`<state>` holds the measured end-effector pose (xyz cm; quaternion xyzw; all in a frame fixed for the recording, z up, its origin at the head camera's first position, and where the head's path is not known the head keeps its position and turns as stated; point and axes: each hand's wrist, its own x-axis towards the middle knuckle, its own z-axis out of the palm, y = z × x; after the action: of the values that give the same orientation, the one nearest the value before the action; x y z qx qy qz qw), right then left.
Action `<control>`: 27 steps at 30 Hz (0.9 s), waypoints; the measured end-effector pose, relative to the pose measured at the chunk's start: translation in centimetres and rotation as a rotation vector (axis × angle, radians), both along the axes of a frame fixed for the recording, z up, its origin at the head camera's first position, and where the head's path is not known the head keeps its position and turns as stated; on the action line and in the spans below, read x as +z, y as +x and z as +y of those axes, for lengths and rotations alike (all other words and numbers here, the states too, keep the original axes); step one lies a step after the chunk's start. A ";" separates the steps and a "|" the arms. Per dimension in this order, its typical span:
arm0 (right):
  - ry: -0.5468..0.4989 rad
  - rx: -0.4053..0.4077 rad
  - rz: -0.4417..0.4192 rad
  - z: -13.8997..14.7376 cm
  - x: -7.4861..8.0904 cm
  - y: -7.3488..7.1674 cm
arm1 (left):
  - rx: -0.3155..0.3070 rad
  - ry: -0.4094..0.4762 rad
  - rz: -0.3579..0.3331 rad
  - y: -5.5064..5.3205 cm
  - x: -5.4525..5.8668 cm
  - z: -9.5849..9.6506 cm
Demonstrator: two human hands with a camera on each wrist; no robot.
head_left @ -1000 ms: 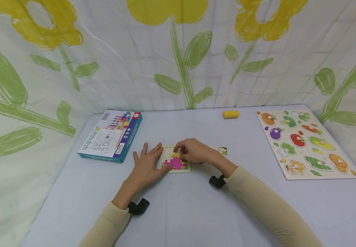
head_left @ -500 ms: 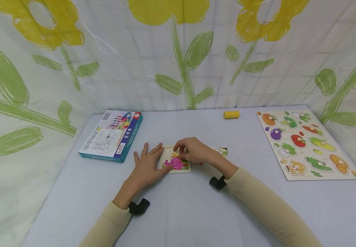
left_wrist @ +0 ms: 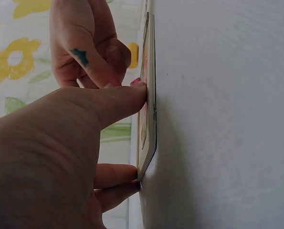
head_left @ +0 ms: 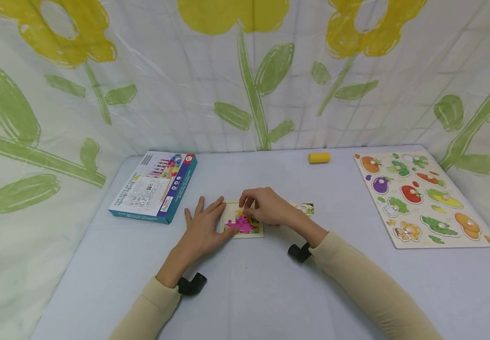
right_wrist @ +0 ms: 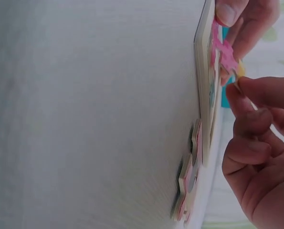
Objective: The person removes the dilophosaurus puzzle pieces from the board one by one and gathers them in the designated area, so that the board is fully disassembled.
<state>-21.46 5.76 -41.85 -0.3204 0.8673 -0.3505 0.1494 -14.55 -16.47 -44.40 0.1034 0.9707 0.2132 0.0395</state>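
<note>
A small wooden jigsaw puzzle board point(head_left: 246, 236) lies mid-table, with pink pieces point(head_left: 245, 228) set in its lower part. My left hand point(head_left: 202, 231) rests at the board's left side with straight, spread fingers; its thumb point(left_wrist: 125, 97) presses on the board's face. Over the board's upper right, my right hand point(head_left: 268, 208) pinches a pink and yellow puzzle piece point(right_wrist: 229, 58) between thumb and index finger. That piece stands tilted up from the board in the right wrist view. The fingers hide part of the puzzle in the head view.
Loose puzzle pieces point(head_left: 306, 208) lie right of the board, partly behind my right forearm. A boxed set point(head_left: 153, 186) is at the left, a vegetable peg board point(head_left: 423, 198) at the right. One yellow cylinder point(head_left: 319, 157) lies near the back edge.
My right hand has risen very slightly with the puzzle piece, which now tilts up more from the board. The left hand stays in place.
</note>
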 end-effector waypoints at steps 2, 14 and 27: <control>-0.002 -0.002 -0.006 0.0 0.0 0.0 | -0.001 0.000 0.000 0.0 0.0 0.0; -0.035 -0.023 -0.099 0.8 0.1 0.0 | 0.002 0.003 -0.009 0.0 0.1 0.0; -0.072 -0.024 -0.110 4.8 0.7 0.6 | 0.002 0.011 -0.010 0.0 -0.1 0.0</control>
<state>-20.83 10.55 -41.20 -0.2954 0.8482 -0.4005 0.1812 -14.51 -16.49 -44.50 0.1017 0.9694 0.2191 0.0434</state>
